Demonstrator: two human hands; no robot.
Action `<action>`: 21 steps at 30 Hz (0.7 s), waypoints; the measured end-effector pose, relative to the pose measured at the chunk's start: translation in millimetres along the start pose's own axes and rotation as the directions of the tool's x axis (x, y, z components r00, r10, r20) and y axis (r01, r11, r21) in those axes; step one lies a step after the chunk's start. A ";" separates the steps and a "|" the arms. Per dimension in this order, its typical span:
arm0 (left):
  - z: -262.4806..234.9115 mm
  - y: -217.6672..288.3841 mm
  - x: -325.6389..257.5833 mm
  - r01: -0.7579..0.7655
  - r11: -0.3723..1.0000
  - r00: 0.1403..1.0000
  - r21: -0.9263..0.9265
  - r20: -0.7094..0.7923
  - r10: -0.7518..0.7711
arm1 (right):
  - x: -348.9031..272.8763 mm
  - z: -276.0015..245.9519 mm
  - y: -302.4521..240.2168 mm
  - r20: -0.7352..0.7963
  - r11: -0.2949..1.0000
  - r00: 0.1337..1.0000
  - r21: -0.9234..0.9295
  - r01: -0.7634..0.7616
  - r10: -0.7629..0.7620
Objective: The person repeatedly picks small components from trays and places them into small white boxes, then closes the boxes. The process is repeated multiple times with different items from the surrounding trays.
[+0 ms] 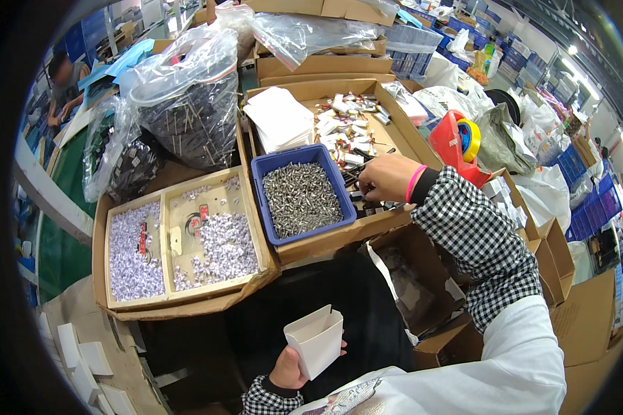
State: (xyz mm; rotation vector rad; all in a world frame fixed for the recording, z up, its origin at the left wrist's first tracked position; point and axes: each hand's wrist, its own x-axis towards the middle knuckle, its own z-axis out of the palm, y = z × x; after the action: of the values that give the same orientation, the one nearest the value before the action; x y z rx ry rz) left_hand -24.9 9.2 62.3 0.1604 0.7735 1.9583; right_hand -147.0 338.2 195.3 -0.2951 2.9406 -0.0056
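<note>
My left hand [289, 370] is closed around a small white carton [317, 340], held upright in front of me with its top flap raised. My right hand [389, 178] reaches into the shallow cardboard tray [411, 143], its fingers bent down among small dark pieces [353, 164] near the tray's front edge. What those fingertips grip, if anything, is hidden. Just left of this hand, a blue plastic bin [257, 181] holds many small metal parts [301, 199]. Behind the bin lie a stack of flat white cartons [279, 117] and loose small white pieces with wires [349, 124].
A two-part wooden tray [168, 242] of small whitish pieces sits at left. Clear bags of dark parts [187, 124] stand behind it. An open cardboard box [425, 270] is below my right forearm. A red tape dispenser [453, 149] stands at right; white cartons [86, 360] lie lower left.
</note>
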 end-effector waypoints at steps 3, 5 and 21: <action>-1.1 0.2 -2.8 -0.030 1.000 0.999 0.009 0.045 0.029 | -12.8 -6.4 -4.2 -0.095 0.988 0.987 0.090 -0.122 0.130; -4.3 -2.1 -5.3 -0.053 0.999 0.998 -0.006 0.031 0.054 | -29.0 -14.1 -14.9 -0.329 0.930 0.918 0.353 -0.099 0.223; -4.4 -1.8 -4.9 -0.180 0.973 0.984 0.145 0.012 0.180 | -76.1 25.7 -165.9 -0.444 0.705 0.845 0.494 0.509 -0.300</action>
State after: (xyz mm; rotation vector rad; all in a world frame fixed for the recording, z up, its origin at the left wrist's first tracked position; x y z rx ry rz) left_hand -22.9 3.6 58.8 0.3274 0.9303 2.0714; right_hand -36.3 191.0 187.8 -0.9143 2.8977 -1.1345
